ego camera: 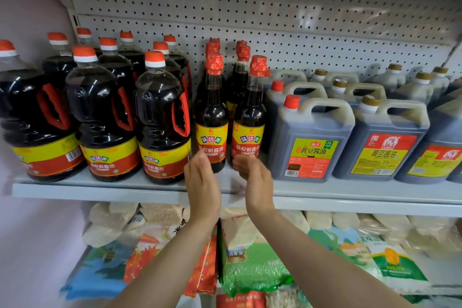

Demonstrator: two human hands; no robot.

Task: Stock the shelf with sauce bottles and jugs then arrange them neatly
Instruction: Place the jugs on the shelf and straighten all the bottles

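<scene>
Both front bottles point(212, 117) are sat at the shelf point(125, 189) edge. Left hand point(203, 184) and right hand point(255, 177) are held flat, nothing gripped. Probably glass, heavy-ish, slick; best grabbed low around the body.

Both forearms extend forward and upward. Left hand point(203, 180) and right hand point(255, 177) are raised edge-on, palms facing each other, fingers straight, holding nothing.
</scene>
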